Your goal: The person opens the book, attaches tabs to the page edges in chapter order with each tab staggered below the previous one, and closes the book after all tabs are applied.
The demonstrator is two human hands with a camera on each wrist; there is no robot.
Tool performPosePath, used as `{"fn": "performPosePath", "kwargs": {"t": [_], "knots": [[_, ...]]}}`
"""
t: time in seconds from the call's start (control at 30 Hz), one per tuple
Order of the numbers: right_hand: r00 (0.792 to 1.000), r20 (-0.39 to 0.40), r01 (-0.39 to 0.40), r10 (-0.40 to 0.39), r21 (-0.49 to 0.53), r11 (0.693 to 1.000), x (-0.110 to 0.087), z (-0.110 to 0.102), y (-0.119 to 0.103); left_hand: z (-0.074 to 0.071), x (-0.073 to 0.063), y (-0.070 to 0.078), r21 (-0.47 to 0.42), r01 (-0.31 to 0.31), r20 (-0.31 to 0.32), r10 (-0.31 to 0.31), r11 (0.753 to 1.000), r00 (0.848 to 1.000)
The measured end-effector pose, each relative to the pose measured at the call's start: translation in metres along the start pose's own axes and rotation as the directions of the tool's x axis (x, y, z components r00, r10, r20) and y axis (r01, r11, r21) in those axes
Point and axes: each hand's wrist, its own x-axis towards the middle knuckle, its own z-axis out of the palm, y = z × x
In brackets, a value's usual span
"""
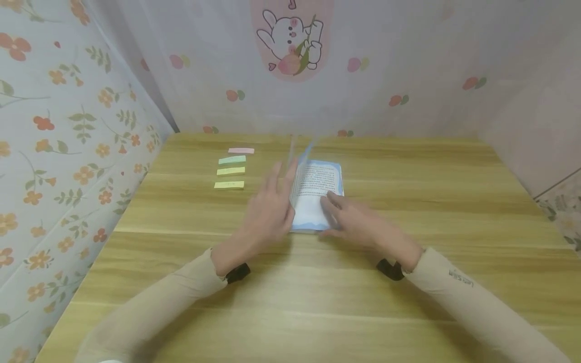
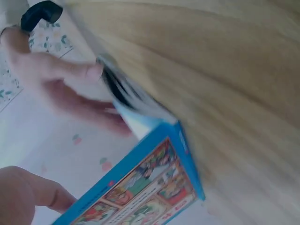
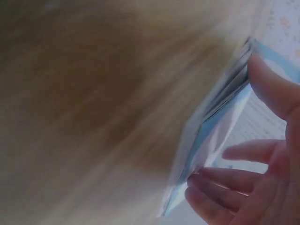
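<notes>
A small book (image 1: 319,184) with blue-bordered printed pages lies part open on the wooden table. Its left side stands raised; the outer cover (image 2: 154,183) carries colourful pictures in a blue frame. My left hand (image 1: 268,206) holds this raised side, thumb toward the near end and fingers stretched along it, blurred. In the left wrist view, a finger passes behind the cover's edge. My right hand (image 1: 354,217) grips the book's near right corner. In the right wrist view, its thumb (image 3: 269,86) lies at the page edges and its bent fingers (image 3: 225,185) touch the page side.
Left of the book lie a pink paper strip (image 1: 241,150), a green strip (image 1: 232,160) and two yellow strips (image 1: 230,171) in a column. A patterned curtain (image 1: 204,65) hangs behind the table (image 1: 431,171), and a floral one (image 1: 68,166) along its left side.
</notes>
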Motion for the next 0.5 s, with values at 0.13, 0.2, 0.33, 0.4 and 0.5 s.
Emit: {"fn": "performPosePath", "kwargs": {"t": [0.13,0.2,0.33,0.4,0.5], "knots": [[0.999,0.031,-0.011,0.012,-0.021,1.0,-0.003,0.005,0.003,-0.007,0.0,-0.006,0.142,-0.018,-0.007,0.019,0.99,1.0],[0.999,0.032,-0.02,0.021,-0.019,1.0,-0.004,0.006,0.006,-0.011,-0.001,-0.01,0.208,-0.017,0.014,0.014,0.978,1.0],[0.997,0.056,-0.055,0.055,-0.004,0.998,-0.004,0.005,0.01,-0.017,-0.004,-0.018,0.315,0.013,0.103,-0.048,0.949,0.993],[0.995,0.072,-0.067,0.066,0.006,0.998,-0.004,0.004,0.012,-0.019,-0.005,-0.021,0.327,0.045,0.182,-0.109,0.944,0.977],[0.994,0.088,-0.066,0.065,0.014,0.998,-0.005,0.001,0.015,-0.021,-0.007,-0.025,0.305,0.084,0.329,-0.187,0.949,0.926]]}}
